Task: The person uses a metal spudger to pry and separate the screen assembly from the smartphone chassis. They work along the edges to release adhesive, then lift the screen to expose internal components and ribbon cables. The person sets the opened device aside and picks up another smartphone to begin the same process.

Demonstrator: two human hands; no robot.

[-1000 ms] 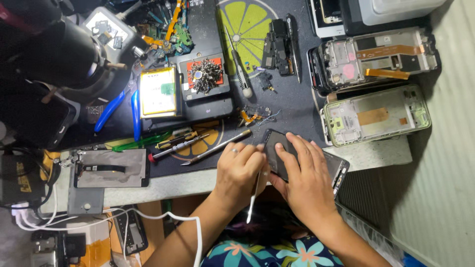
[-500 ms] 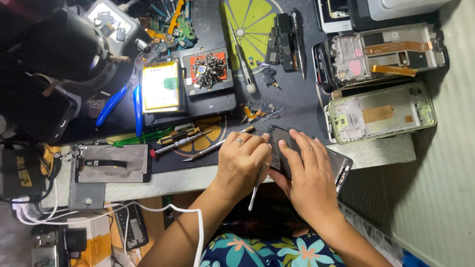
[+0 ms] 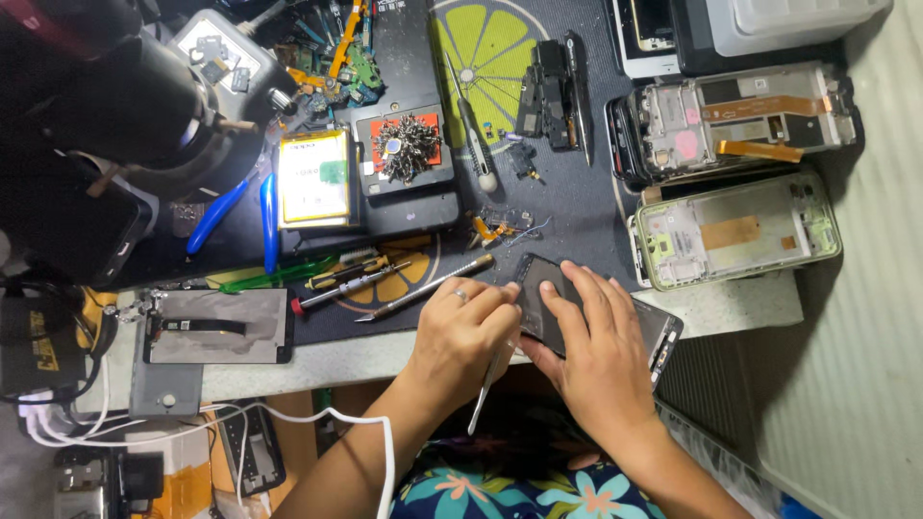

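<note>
A dark phone [image 3: 657, 332] lies at the front edge of the work mat, tilted. My right hand [image 3: 596, 354] rests flat over it, fingers spread across its back. My left hand [image 3: 461, 332], with a ring on one finger, is closed around thin metal tweezers [image 3: 486, 384] whose tail points down toward my lap; the tip meets the phone's left edge, hidden under my fingers.
Two opened phone frames [image 3: 735, 231] [image 3: 745, 115] lie at the right. Screwdrivers [image 3: 356, 282], a metal probe [image 3: 423, 288], blue-handled pliers [image 3: 231, 207], a battery [image 3: 312, 178], a magnet pad with screws [image 3: 406, 146] and a screen panel [image 3: 219, 327] sit left. A black microscope [image 3: 106, 106] fills the upper left.
Both hands stay on the phone. The tweezers have tilted slightly and my right fingers have shifted a little over the phone's back; the camera view has drifted.
</note>
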